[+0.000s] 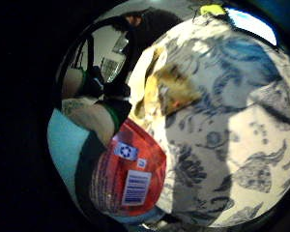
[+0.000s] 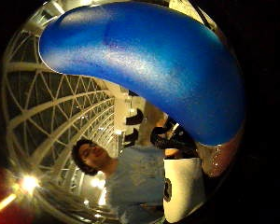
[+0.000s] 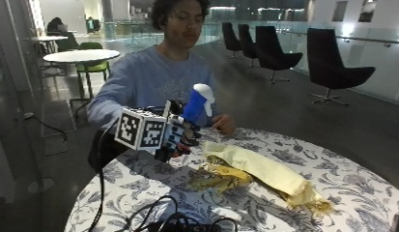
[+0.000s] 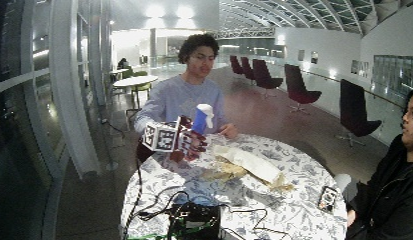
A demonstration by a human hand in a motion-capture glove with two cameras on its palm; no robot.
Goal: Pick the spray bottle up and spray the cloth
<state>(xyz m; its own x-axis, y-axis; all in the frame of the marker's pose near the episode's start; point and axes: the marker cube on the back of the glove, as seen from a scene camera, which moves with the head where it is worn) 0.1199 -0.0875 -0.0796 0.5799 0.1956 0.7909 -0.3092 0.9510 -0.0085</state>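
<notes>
Spray bottle [image 3: 198, 102], blue with a white head, sits left of frame centre, my gloved right hand [image 3: 178, 137] curled around it above the surface [image 3: 340, 169]; the yellow cloth [image 3: 263, 170] lies centre-right.

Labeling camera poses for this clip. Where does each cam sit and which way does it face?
Little finger side palm view: on the gloved palm, looking down past the spray bottle at the cloth on the table.
Thumb side palm view: same palm, facing the bottle's blue top and the person's chest behind it.
Outside view: across the table, facing the person; right hand holds the bottle raised.
Wide outside view: further back, same direction, whole table.
Shared: both outside views show hand, bottle and cloth.
</notes>
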